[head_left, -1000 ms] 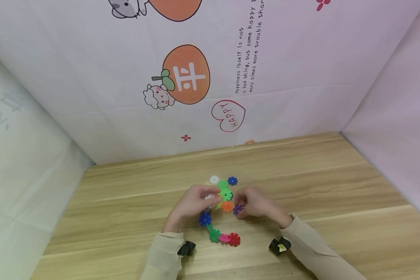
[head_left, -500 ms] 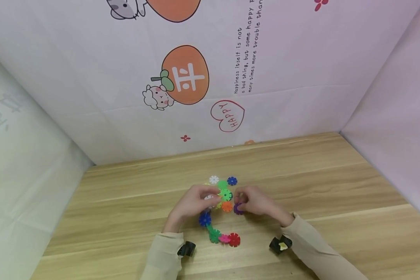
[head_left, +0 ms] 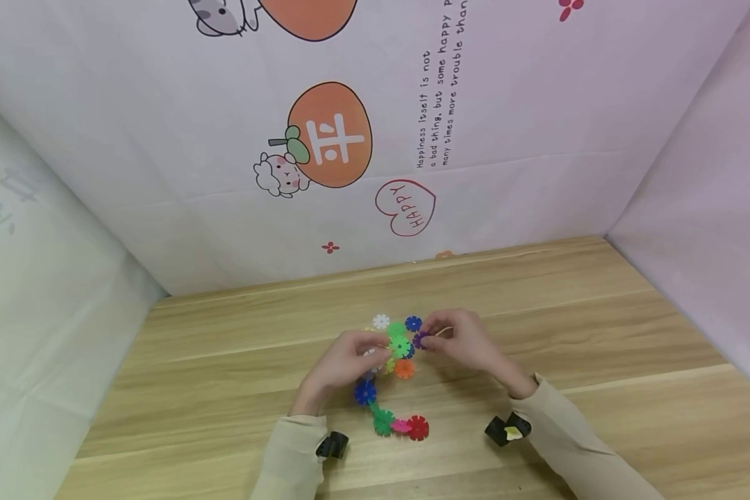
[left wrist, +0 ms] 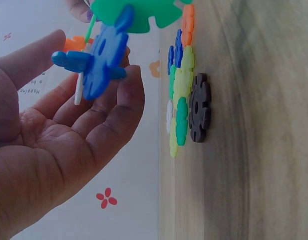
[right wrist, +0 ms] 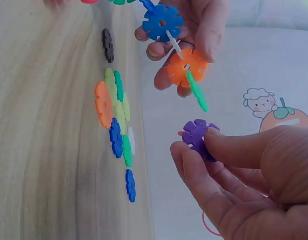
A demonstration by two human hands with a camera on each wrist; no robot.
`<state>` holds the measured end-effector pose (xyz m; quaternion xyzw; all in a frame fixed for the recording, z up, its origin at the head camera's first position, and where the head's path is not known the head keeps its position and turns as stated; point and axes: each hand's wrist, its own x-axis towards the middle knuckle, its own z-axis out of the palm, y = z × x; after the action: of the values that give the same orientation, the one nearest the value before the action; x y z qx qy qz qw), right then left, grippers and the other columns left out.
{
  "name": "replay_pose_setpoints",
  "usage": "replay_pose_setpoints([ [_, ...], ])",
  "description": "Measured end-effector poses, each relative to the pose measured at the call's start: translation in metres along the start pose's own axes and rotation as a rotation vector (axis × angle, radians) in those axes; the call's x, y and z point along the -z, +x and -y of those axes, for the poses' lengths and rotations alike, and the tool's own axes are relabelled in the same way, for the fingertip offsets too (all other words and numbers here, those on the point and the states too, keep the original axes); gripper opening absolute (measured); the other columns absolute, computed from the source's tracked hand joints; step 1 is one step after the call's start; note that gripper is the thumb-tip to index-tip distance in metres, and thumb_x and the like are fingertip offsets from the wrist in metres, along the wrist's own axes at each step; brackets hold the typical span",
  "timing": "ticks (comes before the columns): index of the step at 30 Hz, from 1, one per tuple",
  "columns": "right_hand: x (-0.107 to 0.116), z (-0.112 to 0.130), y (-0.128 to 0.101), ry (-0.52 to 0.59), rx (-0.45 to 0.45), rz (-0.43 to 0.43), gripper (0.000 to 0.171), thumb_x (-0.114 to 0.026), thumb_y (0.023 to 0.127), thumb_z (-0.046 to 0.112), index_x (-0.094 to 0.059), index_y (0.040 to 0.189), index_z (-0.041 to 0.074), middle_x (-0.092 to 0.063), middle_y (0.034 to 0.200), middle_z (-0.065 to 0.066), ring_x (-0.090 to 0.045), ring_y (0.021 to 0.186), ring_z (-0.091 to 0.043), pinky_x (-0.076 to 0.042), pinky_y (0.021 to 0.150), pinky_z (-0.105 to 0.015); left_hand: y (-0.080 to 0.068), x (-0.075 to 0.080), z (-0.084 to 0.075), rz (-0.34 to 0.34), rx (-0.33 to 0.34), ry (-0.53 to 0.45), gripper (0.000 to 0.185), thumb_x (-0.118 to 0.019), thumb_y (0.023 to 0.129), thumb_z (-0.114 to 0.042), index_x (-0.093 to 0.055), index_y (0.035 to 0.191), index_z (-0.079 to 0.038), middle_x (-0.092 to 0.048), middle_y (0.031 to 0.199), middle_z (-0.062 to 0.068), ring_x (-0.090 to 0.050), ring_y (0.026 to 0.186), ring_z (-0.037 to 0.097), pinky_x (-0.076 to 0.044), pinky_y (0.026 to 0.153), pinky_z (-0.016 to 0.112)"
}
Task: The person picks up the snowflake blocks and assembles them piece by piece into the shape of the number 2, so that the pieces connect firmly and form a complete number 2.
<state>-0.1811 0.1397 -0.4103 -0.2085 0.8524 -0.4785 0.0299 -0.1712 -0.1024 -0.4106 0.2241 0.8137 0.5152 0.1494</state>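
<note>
Left hand [head_left: 348, 357] grips the disc chain [head_left: 365, 393], right hand [head_left: 465, 340] pinches the purple disc [right wrist: 196, 136] just right of the green end disc [right wrist: 197, 92], above the counter [head_left: 569, 312]; apparently a linking step, next calling for slot alignment.

The head view is bright, shadows soft.

"HAPPY" [head_left: 407, 206], "Happiness itself" [head_left: 422, 130] on backdrop [head_left: 506, 104]

Two bare hands [head_left: 348, 357] [head_left: 465, 340]; notched, flat plastic discs [head_left: 381, 321] counted by colour.
One purple disc [right wrist: 196, 135]; one red disc [head_left: 419, 428]; one dark brown disc [right wrist: 108, 45]; two orange discs [right wrist: 196, 61] [right wrist: 103, 104]; two loose blue discs [right wrist: 115, 137] [right wrist: 130, 185]. Overlapping yellow-green discs [right wrist: 120, 116]: not countable.
</note>
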Motion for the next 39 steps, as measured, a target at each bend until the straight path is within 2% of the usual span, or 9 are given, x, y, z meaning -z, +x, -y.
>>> replay_pose_setpoints([
  [2,0.000,0.000,0.000,0.005,0.007,-0.010,0.007,-0.071,0.083,-0.002,-0.068,0.087,0.003,-0.067,0.083,-0.005,-0.065,0.077,-0.017,-0.056,0.068,-0.024,0.000,0.000,0.000,0.000,0.001,-0.009,0.033,-0.062,0.094,-0.020,-0.064,0.117,0.004,-0.066,0.112,0.013,-0.064,0.093,0.018,-0.052,0.085,0.037],
  [11,-0.001,0.003,0.000,0.062,-0.020,-0.005,0.007,-0.069,0.084,-0.004,-0.066,0.086,0.002,-0.067,0.085,-0.007,-0.067,0.077,-0.018,-0.057,0.067,-0.025,0.000,0.000,-0.001,-0.002,0.024,-0.016,0.035,-0.061,0.095,-0.022,-0.063,0.119,0.003,-0.065,0.116,0.013,-0.062,0.102,0.022,-0.050,0.090,0.041],
  [15,-0.002,0.004,0.000,0.086,-0.034,0.015,0.007,-0.068,0.085,-0.003,-0.065,0.087,0.003,-0.066,0.087,-0.007,-0.068,0.077,-0.018,-0.057,0.068,-0.025,0.001,0.000,0.000,0.008,0.035,-0.015,0.034,-0.061,0.095,-0.022,-0.064,0.119,0.002,-0.066,0.114,0.010,-0.063,0.096,0.019,-0.051,0.086,0.038],
  [20,-0.003,0.002,0.000,0.064,0.013,0.033,0.007,-0.070,0.085,0.001,-0.067,0.086,0.007,-0.067,0.086,-0.004,-0.067,0.078,-0.016,-0.056,0.070,-0.026,0.001,0.000,0.000,0.029,0.045,-0.033,0.034,-0.061,0.095,-0.021,-0.063,0.119,0.003,-0.068,0.106,0.009,-0.062,0.084,0.016,-0.052,0.078,0.033],
  [25,-0.004,0.001,0.000,0.022,0.056,0.027,0.008,-0.072,0.085,0.003,-0.069,0.084,0.011,-0.069,0.083,-0.002,-0.064,0.076,-0.013,-0.055,0.071,-0.025,0.000,0.000,0.002,0.028,0.029,-0.012,0.030,-0.062,0.093,-0.020,-0.066,0.113,0.002,-0.068,0.104,0.009,-0.062,0.085,0.015,-0.052,0.077,0.033],
  [31,-0.005,0.004,-0.001,-0.010,0.103,0.006,0.011,-0.073,0.081,-0.001,-0.070,0.081,0.010,-0.070,0.081,-0.002,-0.066,0.075,-0.010,-0.056,0.070,-0.023,0.000,0.000,0.002,0.014,0.028,0.010,0.022,-0.064,0.092,-0.016,-0.071,0.106,0.000,-0.070,0.098,0.005,-0.062,0.086,0.015,-0.052,0.080,0.035],
  [34,-0.007,0.005,-0.001,-0.019,0.137,-0.012,0.012,-0.074,0.080,-0.003,-0.071,0.078,0.009,-0.070,0.079,-0.003,-0.066,0.073,-0.010,-0.056,0.069,-0.024,0.000,0.000,0.002,0.014,0.023,0.012,0.021,-0.064,0.092,-0.015,-0.072,0.106,0.000,-0.070,0.098,0.006,-0.060,0.084,0.014,-0.051,0.078,0.034],
  [39,-0.010,0.005,-0.001,-0.012,0.179,-0.035,0.014,-0.074,0.077,-0.007,-0.071,0.078,0.006,-0.071,0.079,-0.007,-0.067,0.073,-0.012,-0.056,0.067,-0.024,0.002,-0.001,0.002,0.013,-0.008,0.014,0.018,-0.062,0.093,-0.013,-0.073,0.101,-0.001,-0.068,0.087,0.005,-0.057,0.077,0.014,-0.050,0.072,0.032],
])
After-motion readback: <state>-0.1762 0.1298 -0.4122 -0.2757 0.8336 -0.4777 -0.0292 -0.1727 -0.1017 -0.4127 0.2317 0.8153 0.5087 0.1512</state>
